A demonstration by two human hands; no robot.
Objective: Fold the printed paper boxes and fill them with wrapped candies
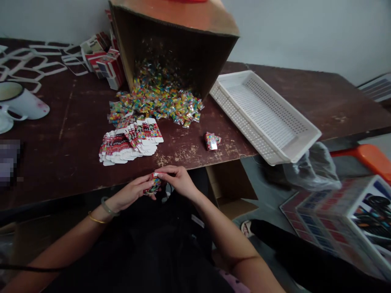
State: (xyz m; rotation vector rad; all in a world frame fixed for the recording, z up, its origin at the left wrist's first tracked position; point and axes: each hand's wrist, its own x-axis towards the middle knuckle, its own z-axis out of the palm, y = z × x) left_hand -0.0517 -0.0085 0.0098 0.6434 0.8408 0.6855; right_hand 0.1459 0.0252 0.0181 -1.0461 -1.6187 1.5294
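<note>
Left hand (132, 193) curls round a box (156, 186), apparently steadying it | right hand (182, 182) pinches its top, before the table (82, 122) | flat boxes (130, 142), packets (159, 101) within easy reach

We count one left hand (131, 193) and one right hand (180, 183), sharing one small red multicoloured printed carton (154, 186). We make out one dark brown tabletop (85, 101), one white perforated plastic basket (265, 116), one big brown cardboard box (174, 16) and one white dark-rimmed mug (29, 103). The multicoloured clear-wrapped sweets (161, 101) and flattened red-and-white cartons (128, 144) (heaped and overlapping) defeat our counting.
</note>
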